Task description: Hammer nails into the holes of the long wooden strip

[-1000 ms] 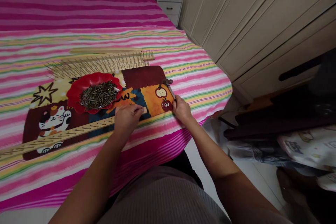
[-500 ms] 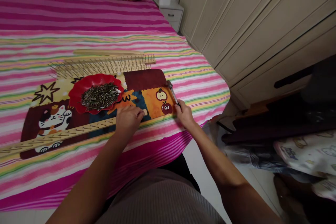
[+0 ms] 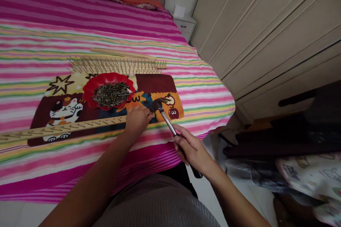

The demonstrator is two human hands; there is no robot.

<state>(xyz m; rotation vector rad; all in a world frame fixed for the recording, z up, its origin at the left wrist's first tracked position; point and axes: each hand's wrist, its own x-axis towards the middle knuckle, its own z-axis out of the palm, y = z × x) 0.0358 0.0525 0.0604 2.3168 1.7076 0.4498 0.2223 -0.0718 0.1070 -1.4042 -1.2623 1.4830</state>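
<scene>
My right hand grips the handle of a small metal hammer; its head hangs just over the right end of a long wooden strip. My left hand rests on that end of the strip with its fingers pinched together, apparently around a nail I cannot make out. The strip lies along the near edge of a cartoon-printed mat on the bed. A red dish heaped with nails sits on the mat just behind my left hand.
A second wooden strip bristling with upright nails lies behind the dish, with a plain strip beyond it. The striped pink bedspread covers the bed. Cream wardrobe doors stand to the right, a white bedside cabinet at the far corner.
My right hand picked the hammer up off the mat's right edge, pulled back toward me and swung its head left to my left hand. The camera view shifted.
</scene>
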